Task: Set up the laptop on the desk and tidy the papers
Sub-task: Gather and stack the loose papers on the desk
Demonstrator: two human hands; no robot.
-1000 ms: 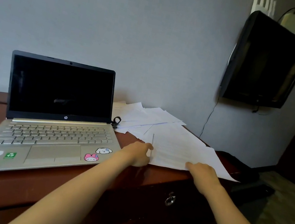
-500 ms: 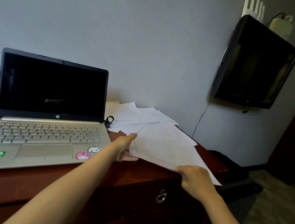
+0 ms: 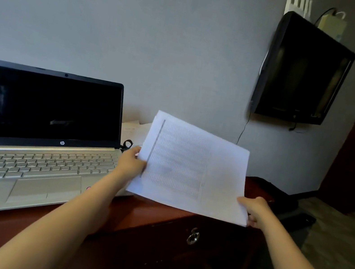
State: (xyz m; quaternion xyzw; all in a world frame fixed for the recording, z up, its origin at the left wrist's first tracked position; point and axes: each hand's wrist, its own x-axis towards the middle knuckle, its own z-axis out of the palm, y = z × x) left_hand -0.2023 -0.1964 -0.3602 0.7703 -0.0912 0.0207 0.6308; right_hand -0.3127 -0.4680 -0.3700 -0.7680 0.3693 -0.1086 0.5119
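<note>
L arm reaches fwd from the lower left, wrist about straight; left hand (image 3: 129, 164) grips the left short edge of a white printed paper sheet (image 3: 189, 167) near its middle, fingers curled round the edge. R arm comes in from the lower right – right hand (image 3: 253, 209) pinches the sheet's near right corner, thumb on top, other fingers under. Can't tell if it's one sheet or a few stacked.

Sheet is held up off the reddish-brown wooden counter (image 3: 145, 214), over its right front part, just right of the laptop. Long axis runs left-right, right end a bit lower. Printed face is tipped toward the camera, far edge raised toward the wall. A dark bar runs along the left short edge w/ fine rows of print beside it – too small to read.

Silver open laptop (image 3: 46, 146) sits on the left part of the counter, dark screen facing the person. More loose white papers (image 3: 134, 130) lie at the back edge, btwn laptop screen and held sheet, partly hidden. A small black clip-like item (image 3: 127, 143) sits by the laptop's right hinge.
</note>
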